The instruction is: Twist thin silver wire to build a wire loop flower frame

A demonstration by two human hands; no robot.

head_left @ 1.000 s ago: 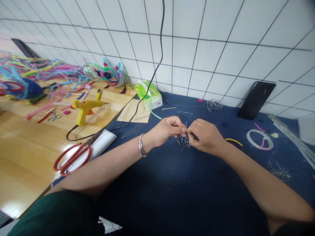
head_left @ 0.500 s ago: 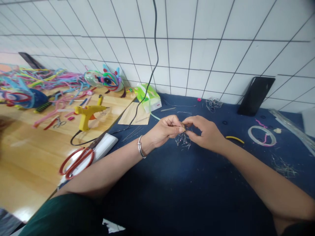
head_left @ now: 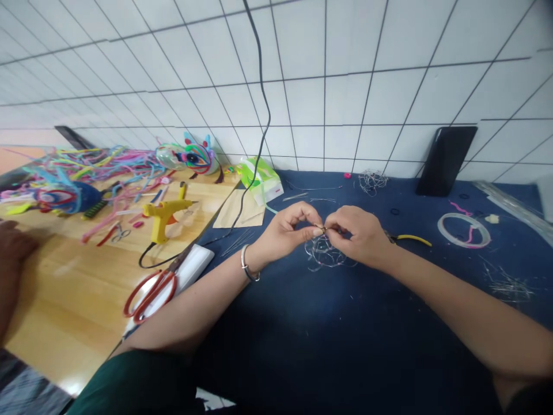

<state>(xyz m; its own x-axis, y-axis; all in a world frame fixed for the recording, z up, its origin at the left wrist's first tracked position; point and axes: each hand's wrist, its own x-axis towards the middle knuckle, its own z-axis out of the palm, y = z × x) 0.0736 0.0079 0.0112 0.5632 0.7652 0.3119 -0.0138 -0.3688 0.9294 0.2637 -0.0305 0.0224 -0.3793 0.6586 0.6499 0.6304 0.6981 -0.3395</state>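
Setting: a person is sitting at a work surface that is running along a white tiled wall (head_left: pixel 345 75) with dark grout lines; a black cable (head_left: pixel 259 109) is hanging down the wall.
Surface: a dark blue cloth (head_left: pixel 328 334) is covering the right part, and a glossy wooden tabletop (head_left: pixel 73 288) is lying to its left.
Left hand (head_left: pixel 287 230): it is hovering over the blue cloth with thumb and forefinger pinching together on a tiny piece, too small to identify; a silver bangle (head_left: pixel 248 266) is circling the wrist.
Right hand (head_left: pixel 360 236): it is meeting the left hand fingertip to fingertip, also pinching the same small piece.
Wire tangle (head_left: pixel 324 256): thin silvery wire is lying looped on the blue cloth just under the two hands and seems to be running up to the pinch.
On the cloth: yellow-handled pliers (head_left: pixel 410 238) are lying just right of the right hand; a pale ring of cord (head_left: pixel 464 229) is lying further right; a dark tablet (head_left: pixel 444 160) is leaning against the wall.
Off the cloth's left edge: red-handled scissors (head_left: pixel 151 291) are resting across a white box (head_left: pixel 190 270); beyond them a yellow glue gun (head_left: pixel 164 212) is standing on the wood, with a heap of bright plastic cords (head_left: pixel 86 167) behind it.
Far left: another person's hand (head_left: pixel 12 253) is resting on the wood.
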